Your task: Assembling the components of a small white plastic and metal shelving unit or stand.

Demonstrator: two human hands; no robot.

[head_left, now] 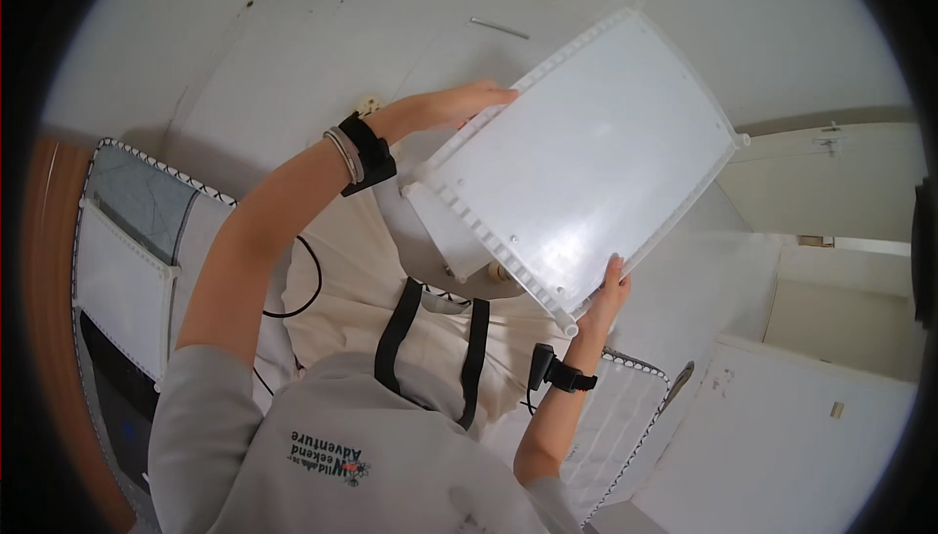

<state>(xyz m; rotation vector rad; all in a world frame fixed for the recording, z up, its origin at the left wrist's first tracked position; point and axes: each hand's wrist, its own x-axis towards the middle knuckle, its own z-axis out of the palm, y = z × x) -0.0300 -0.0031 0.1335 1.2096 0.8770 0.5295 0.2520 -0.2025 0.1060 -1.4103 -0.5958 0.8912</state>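
I hold up a white rectangular plastic panel (591,158) with ribbed edges and small round knobs at its corners. It is tilted in front of me. My left hand (464,104) grips the panel's left edge, its fingers partly hidden behind the rim. At the near right edge, my right hand (606,301) is closed on the panel, with the thumb on top and the other fingers mostly out of sight underneath. A second white piece (435,226) shows partly below the panel, largely covered by it.
Another white panel (125,290) lies to my left on a mat with a black-and-white edge. A thin metal rod (499,28) lies on the pale floor beyond my hands. Cream round parts (368,104) sit near my left wrist and under the panel. White cabinets (782,427) stand at right.
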